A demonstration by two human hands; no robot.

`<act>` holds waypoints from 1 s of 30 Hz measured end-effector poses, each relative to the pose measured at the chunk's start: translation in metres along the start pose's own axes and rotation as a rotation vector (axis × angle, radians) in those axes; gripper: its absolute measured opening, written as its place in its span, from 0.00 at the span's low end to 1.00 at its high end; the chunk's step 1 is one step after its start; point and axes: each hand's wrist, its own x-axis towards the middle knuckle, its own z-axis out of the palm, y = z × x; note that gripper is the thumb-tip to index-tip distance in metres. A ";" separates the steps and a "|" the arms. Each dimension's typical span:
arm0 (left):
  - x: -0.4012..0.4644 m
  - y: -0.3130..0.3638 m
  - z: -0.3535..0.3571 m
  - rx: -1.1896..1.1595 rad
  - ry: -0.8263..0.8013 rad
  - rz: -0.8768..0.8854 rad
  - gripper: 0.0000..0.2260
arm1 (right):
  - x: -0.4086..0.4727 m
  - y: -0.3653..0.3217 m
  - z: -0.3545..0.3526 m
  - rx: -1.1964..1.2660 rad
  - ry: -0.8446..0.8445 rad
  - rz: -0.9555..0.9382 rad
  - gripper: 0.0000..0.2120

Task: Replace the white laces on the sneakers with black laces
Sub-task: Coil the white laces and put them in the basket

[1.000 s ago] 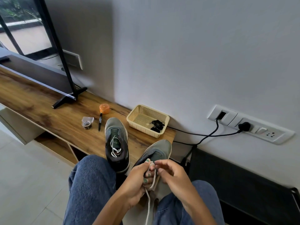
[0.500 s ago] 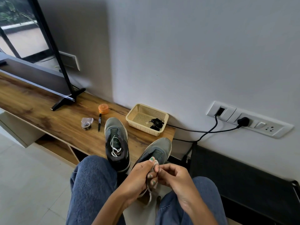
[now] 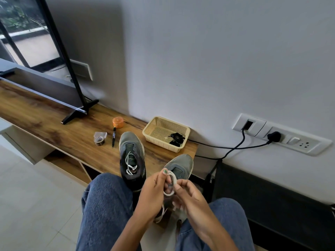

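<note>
On the wooden shelf (image 3: pixel 54 131), the left sneaker (image 3: pixel 132 156) still carries its white lace; the right sneaker (image 3: pixel 181 166) beside it looks unlaced. Black laces (image 3: pixel 176 138) wait in the basket (image 3: pixel 154 128) behind. Both hands, left (image 3: pixel 154 189) and right (image 3: pixel 186 194), pinch a white lace (image 3: pixel 170 183), now coiled rather than dangling as before.

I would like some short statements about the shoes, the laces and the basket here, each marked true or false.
1. Both hands, left hand and right hand, hold a white lace. True.
2. The left sneaker has black laces. False: its laces are white.
3. The black laces lie in the basket. True.
4. The marker is inside the basket. False: it lies on the wooden shelf.
</note>
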 end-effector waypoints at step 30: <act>0.001 0.005 -0.015 -0.176 -0.161 -0.272 0.17 | 0.024 0.011 -0.049 -0.732 0.394 -0.113 0.08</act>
